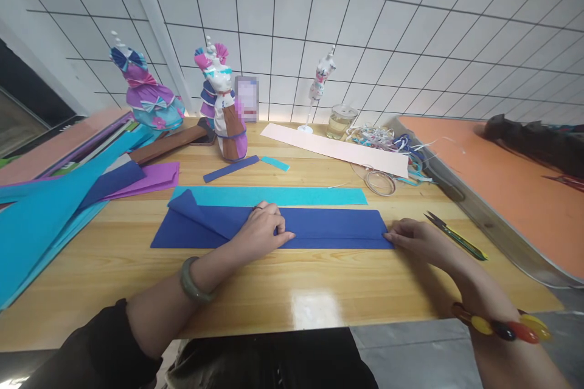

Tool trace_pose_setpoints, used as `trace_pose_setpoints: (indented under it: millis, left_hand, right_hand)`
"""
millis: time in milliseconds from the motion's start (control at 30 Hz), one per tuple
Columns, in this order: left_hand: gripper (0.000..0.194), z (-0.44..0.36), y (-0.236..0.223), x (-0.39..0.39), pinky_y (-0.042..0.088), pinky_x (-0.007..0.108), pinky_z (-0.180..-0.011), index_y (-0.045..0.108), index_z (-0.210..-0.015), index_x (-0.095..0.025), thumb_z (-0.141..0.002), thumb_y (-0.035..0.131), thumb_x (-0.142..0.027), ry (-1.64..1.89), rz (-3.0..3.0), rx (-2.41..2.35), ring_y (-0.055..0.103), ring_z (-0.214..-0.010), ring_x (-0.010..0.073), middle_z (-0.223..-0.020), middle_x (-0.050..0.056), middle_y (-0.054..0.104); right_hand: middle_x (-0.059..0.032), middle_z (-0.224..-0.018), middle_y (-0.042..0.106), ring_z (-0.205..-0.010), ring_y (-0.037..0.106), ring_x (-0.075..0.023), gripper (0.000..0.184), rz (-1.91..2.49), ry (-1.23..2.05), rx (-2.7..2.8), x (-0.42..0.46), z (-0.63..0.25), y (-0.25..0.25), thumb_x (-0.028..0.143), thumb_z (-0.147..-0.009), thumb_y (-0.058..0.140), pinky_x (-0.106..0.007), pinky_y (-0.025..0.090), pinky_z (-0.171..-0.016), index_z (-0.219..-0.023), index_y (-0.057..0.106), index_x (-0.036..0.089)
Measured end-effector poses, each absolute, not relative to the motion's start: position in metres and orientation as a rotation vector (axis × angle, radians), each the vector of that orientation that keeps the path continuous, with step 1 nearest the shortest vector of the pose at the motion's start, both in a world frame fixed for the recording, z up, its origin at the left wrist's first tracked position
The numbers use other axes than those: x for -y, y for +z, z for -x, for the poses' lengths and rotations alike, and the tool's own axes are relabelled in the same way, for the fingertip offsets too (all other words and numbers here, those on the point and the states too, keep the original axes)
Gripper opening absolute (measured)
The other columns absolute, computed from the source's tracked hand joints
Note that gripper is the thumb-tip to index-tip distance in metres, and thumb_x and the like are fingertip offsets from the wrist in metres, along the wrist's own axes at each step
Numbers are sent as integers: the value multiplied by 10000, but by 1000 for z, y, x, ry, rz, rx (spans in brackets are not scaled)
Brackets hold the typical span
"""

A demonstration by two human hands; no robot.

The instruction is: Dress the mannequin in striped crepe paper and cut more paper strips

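A long dark blue fabric strip (328,225) lies across the table, its front edge folded over on the right part and its left end loosely flipped back. My left hand (262,228) presses on the strip's middle, fingers curled and thumb along the fold. At the strip's right end, my right hand (413,238) pinches the corner between thumb and fingers. Just behind it runs a turquoise strip (292,196), partly covered by the blue one. Yellow-handled thread snips (457,236) rest to the right of my right hand.
Dressed mini mannequins (223,103) and a bare-stemmed one (322,76) stand at the back. Beside them are a glass cup (341,121), a pink strip (333,149), scrap threads (383,138) and a bangle (380,183). Folded fabrics (59,206) pile up at left; an orange surface (511,188) lies right.
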State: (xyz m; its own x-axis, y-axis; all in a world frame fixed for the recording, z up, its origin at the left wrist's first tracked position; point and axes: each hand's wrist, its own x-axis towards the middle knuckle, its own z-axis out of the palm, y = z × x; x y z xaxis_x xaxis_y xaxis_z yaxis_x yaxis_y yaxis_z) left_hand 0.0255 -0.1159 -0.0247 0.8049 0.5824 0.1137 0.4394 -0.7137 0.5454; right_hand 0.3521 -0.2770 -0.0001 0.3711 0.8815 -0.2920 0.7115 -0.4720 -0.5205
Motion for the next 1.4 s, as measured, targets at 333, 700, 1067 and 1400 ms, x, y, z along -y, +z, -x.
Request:
trace_pose_setpoints:
  millis: [333, 700, 1067, 1400]
  left_hand:
    - [325, -26, -25, 117, 361, 332, -790, 563, -610, -168, -794, 592, -434, 393, -2515, -766, 458, -863, 184, -800, 33, 526]
    - [306, -26, -21, 118, 364, 325, -780, 555, -594, -170, -767, 629, -411, 379, -2498, -789, 462, -877, 193, -792, 32, 525]
    - [213, -25, -21, 120, 353, 348, -873, 578, -741, -190, -771, 633, -393, 376, -2458, -804, 453, -942, 208, -845, 25, 532]
    - [205, -24, -23, 122, 355, 378, -930, 582, -951, -216, -794, 616, -342, 418, -2469, -762, 427, -1019, 217, -972, 36, 530]
  right_hand:
    - [-11, -624, 529, -573, 452, -144, 499, 2369, 688, 1589, 275, -350, 5, 674, -712, 496, -273, 333, -533, -565, 529, 198]
    - [-34, -622, 572, -561, 481, -158, 477, 2432, 620, 1688, 271, -357, -2, 631, -756, 439, -285, 349, -532, -561, 510, 201]
    - [-18, -560, 513, -525, 453, -149, 421, 2464, 514, 1698, 273, -356, -7, 547, -770, 463, -282, 318, -505, -512, 439, 215]
    - [-75, -841, 632, -681, 588, -204, 331, 2447, 151, 1537, 290, -344, -24, 492, -803, 473, -320, 439, -587, -902, 591, 199]
